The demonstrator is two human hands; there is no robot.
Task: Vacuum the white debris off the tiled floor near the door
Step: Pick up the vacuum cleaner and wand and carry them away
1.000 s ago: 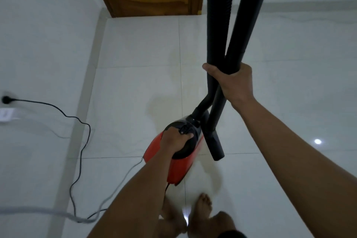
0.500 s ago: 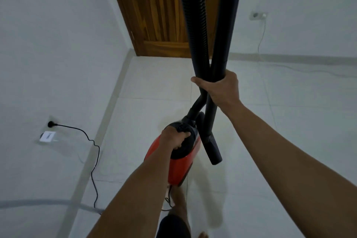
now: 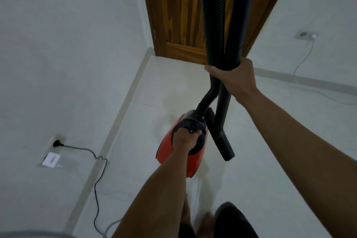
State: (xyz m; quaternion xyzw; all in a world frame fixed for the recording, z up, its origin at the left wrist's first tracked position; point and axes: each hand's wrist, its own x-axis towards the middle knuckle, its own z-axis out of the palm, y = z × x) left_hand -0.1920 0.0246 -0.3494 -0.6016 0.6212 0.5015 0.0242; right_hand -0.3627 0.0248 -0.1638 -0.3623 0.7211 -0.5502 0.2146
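Note:
A red and black vacuum cleaner [image 3: 166, 149] hangs above the pale tiled floor [image 3: 154, 87]. My left hand [image 3: 184, 140] grips its black top handle. My right hand [image 3: 234, 79] is wrapped round both the ribbed black hose [image 3: 213, 15] and the smooth black wand [image 3: 240, 15], held upright together. The wand's open nozzle end [image 3: 227, 149] points down beside the cleaner. The wooden door [image 3: 177, 9] stands straight ahead. No white debris shows on the tiles in this view.
A black power cord [image 3: 96, 162] runs from a wall plug [image 3: 57, 143] on the left down along the skirting. A second socket [image 3: 306, 35] with a pale cable sits on the right wall. My bare feet [image 3: 204, 222] are at the bottom edge.
The view has moved closer to the door and tilted up, so more of the door shows. Both hands keep the same hold on the cleaner, hose and wand.

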